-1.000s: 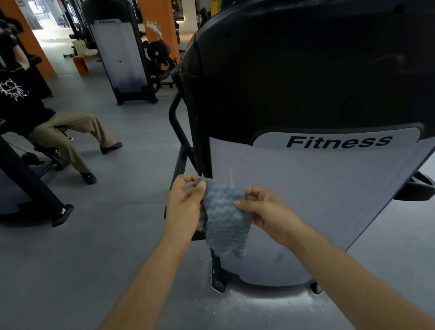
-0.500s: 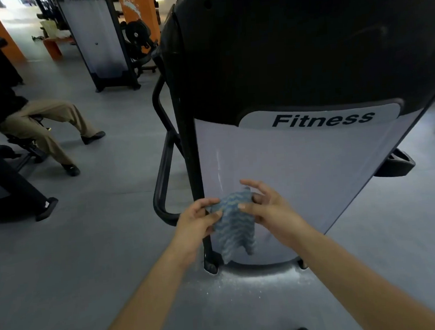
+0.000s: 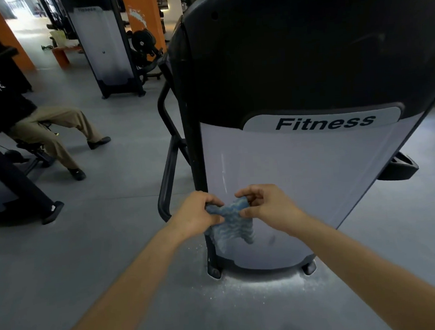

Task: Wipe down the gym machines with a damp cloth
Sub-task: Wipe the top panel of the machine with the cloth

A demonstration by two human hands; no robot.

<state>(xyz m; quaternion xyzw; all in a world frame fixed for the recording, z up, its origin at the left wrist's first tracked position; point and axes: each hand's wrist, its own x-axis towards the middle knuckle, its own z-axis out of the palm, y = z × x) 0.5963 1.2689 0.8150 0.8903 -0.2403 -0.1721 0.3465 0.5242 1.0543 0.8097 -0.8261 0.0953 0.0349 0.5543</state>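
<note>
Both your hands pinch the cloth [image 3: 232,221] by its top edge: the fingers of your left hand [image 3: 195,214] and right hand [image 3: 269,207] are curled on it, 1 end each. It hangs down between them, stretched left to right, just before the machine's pale panel [image 3: 302,179], straight ahead. Both hands seem equally near it.

Machine [image 3: 306,55] top cut off, seated person [image 3: 41,125] cropped at left edge

The single head view looks forward and steeply down from close before the Fitness machine [image 3: 302,171], floor [image 3: 101,250] to its left.
</note>
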